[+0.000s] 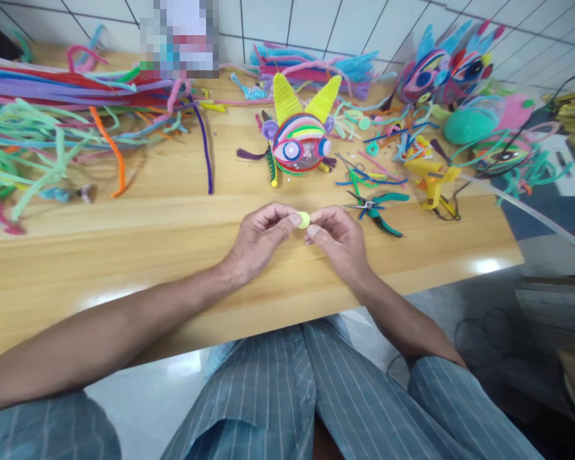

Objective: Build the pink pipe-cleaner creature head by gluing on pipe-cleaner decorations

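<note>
A small yellow-green disc [303, 220], perhaps coiled pipe cleaner, is held above the table's front half. My left hand [268, 236] pinches its left edge between thumb and forefinger. On the other side, my right hand [338, 239] has its fingertips closed at the disc's right edge. Just beyond both hands sits a colourful pipe-cleaner mask [299, 134] with two yellow pointed ears, big round eyes and purple tassels. Green-handled pliers [381, 207] lie right of my right hand, with scissors [352, 169] and short pipe-cleaner pieces behind them.
A yellow glue gun [431, 182] with a cord rests at the right. Bundles of pipe cleaners [76, 89] cover the table's left side, and another bundle [311, 67] lies at the back. More decorated masks [424, 73] stand at the back right. The wooden table's [182, 255] front edge is near my lap.
</note>
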### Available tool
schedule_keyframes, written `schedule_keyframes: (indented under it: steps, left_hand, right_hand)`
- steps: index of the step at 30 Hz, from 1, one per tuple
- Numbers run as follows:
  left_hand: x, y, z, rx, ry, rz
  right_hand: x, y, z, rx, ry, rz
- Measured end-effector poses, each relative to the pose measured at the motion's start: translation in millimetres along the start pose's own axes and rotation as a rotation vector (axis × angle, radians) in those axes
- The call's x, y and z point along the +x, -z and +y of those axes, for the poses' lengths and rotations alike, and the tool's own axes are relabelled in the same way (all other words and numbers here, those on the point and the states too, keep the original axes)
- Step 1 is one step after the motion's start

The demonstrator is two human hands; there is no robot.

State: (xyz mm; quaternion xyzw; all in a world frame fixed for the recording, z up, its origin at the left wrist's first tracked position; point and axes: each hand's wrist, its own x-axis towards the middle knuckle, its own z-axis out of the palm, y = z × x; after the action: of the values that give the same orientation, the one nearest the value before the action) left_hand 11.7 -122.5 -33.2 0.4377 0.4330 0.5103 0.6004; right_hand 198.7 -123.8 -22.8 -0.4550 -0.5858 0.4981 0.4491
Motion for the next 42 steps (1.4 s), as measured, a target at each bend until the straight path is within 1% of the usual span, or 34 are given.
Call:
schedule_keyframes:
  steps: [3,6,9,12,15,18,21,24,27,30,35,38,42]
  left_hand:
    - [-0.9,-1.2,-3.7,-0.016,-0.027,-0.034]
    - [-2.8,-1.6,-4.7,-0.003,-0.049,-0.075]
    - [-4.6,-1.2,-2.7,0.076,-0.100,-0.082]
    - [-4.8,-0.2,-0.5,0.145,-0.152,-0.081]
    - [-2.8,0.7,-0.9,0.068,-0.122,-0.068]
    - [-0.5,0.6,-2.1,-0.030,-0.040,-0.063]
    - [0.3,0.2,-1.6,-0.031,-0.006,-0.078]
    - [-0.7,0.4,0.4,0.040,-0.030,-0.093]
    - [-3.0,0.9,3.0,0.095,-0.068,-0.097]
    - [-5.9,1.1,5.8,0.140,-0.104,-0.102]
    - [-7.4,0.5,7.9,0.257,-0.171,-0.117]
    - [-4.8,-0.7,6.3,0.190,-0.160,-0.107]
    - [-1.9,-1.7,4.3,0.081,-0.122,-0.057]
  right_hand:
    - [1.6,-2.9,0.6,0.008,0.005,0.012]
    - [2.3,-3.9,2.5,-0.043,0.014,0.056]
    - [1.1,-3.2,4.0,-0.180,0.077,0.100]
    - [-1.4,-2.2,3.9,-0.333,0.169,0.110]
    - [-3.1,-1.9,4.4,-0.337,0.221,0.099]
    - [-3.2,-1.9,6.0,-0.310,0.207,0.087]
    - [-2.4,-1.0,7.1,-0.330,0.179,0.108]
    - [-2.2,0.6,6.2,-0.353,0.217,0.125]
    - [-2.5,2.4,3.9,-0.408,0.273,0.114]
    - [-2.9,3.9,2.7,-0.447,0.289,0.106]
    - [-3.9,5.3,6.3,-0.374,0.224,0.048]
    - [-4.1,3.6,9.9,-0.247,0.175,0.041]
    - [-3.0,-0.9,11.5,-0.095,0.136,0.053]
